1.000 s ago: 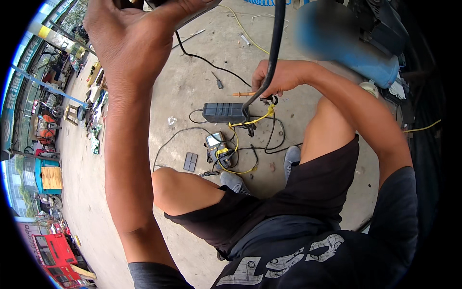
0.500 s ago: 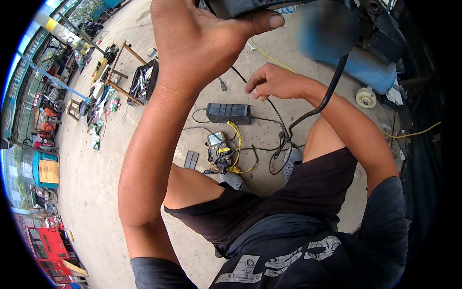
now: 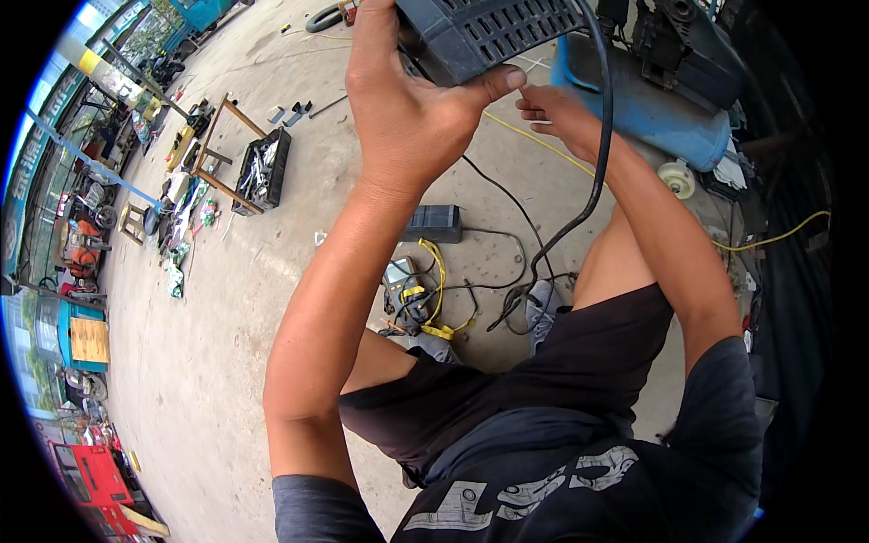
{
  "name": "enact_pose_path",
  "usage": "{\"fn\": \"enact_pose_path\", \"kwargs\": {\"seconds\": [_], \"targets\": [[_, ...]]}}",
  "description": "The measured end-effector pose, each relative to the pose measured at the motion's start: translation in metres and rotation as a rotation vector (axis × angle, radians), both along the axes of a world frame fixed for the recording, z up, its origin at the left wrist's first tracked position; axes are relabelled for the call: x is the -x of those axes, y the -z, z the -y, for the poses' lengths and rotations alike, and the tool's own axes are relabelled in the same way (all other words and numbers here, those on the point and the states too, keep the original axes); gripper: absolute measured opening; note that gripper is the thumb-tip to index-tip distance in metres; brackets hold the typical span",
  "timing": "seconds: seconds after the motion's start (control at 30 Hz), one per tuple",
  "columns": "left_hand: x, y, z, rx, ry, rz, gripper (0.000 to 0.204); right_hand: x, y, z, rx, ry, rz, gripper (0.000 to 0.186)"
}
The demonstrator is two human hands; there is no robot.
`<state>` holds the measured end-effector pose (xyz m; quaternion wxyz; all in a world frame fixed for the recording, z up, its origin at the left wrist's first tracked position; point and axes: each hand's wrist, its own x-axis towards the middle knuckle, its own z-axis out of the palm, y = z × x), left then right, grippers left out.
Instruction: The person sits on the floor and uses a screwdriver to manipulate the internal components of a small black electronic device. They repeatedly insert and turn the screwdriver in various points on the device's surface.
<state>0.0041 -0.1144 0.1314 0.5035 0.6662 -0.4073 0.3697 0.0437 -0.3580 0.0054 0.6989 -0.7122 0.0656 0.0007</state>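
Observation:
Raised at the top of the view, my left hand (image 3: 412, 122) grips a black vented plastic box (image 3: 507, 38), its thumb along the lower edge. The box looks like a battery charger; its top is cut off by the frame. A thick black cable (image 3: 605, 127) runs from its right side down to the floor. Just below the box, my right hand (image 3: 568, 118) has its fingers stretched out and holds nothing visible. On the floor between my feet lie a second black box (image 3: 439, 223), partly behind my left forearm, a handheld meter (image 3: 399, 273) and a yellow lead (image 3: 441, 271).
At the left stand a black crate (image 3: 264, 172) of metal tools and a wooden frame (image 3: 206, 149). A blue cylindrical tank (image 3: 665, 113) lies at the upper right, near a pale round spool (image 3: 677, 180). A yellow hose (image 3: 774, 226) crosses the floor.
The vented box now shows more of its slotted side. My right hand has moved up toward it, its fingers straighter. My left forearm has shifted right and now covers part of the floor box.

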Motion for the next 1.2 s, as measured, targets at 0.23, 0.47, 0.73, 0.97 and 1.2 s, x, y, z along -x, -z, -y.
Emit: {"fn": "enact_pose_path", "kwargs": {"seconds": [0.23, 0.47, 0.73, 0.97, 1.2], "targets": [[-0.021, 0.079, 0.014, -0.427, -0.197, -0.080, 0.086, -0.004, -0.010, 0.048, -0.255, 0.240, 0.016, 0.029], [-0.037, 0.183, -0.002, -1.046, -0.302, -0.249, 0.086, 0.004, -0.008, 0.049, -0.040, 0.145, 0.053, 0.022], [-0.066, 0.250, 0.007, -1.154, -0.384, -0.277, 0.076, 0.001, -0.006, 0.020, 0.253, 0.027, 0.152, 0.026], [-0.103, 0.295, 0.029, -1.263, -0.381, -0.390, 0.076, 0.003, -0.011, -0.002, 0.530, -0.017, 0.291, 0.025], [-0.105, 0.343, 0.032, -1.391, -0.349, -0.514, 0.068, 0.004, -0.013, -0.014, 0.540, -0.118, 0.350, 0.022]]}}
